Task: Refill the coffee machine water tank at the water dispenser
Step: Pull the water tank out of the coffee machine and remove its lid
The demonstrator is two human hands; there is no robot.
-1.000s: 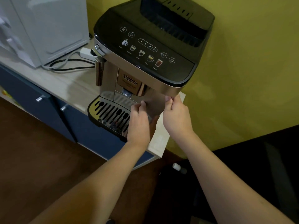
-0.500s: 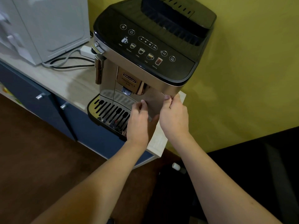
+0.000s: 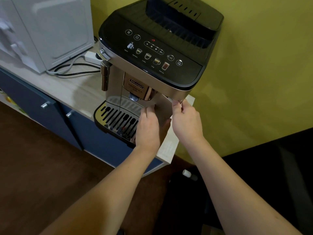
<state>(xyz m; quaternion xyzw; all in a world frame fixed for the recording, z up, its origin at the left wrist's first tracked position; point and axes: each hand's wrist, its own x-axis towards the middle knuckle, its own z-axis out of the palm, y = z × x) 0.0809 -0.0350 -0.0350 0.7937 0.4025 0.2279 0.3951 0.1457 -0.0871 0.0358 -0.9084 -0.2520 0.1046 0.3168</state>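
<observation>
Head view: water tank (image 3: 162, 111) sat at the coffee machine (image 3: 152, 65) front, 3 o'clock of the spout. Left hand (image 3: 148, 128) and right hand (image 3: 186, 121) fingers closed on its side edges, equally near; withdrawal axis pointed toward 6 o'clock.

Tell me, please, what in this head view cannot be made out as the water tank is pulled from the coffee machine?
- Water tank: only its front panel shows; left hand and right hand cover its edges, so the water level is hidden.
- White appliance: blurred and cut by the left edge.
- Water dispenser: not identifiable.
- Small button labels on the coffee machine: mostly too small to read.
- Small white-capped thing on the dark floor: unclear.
</observation>
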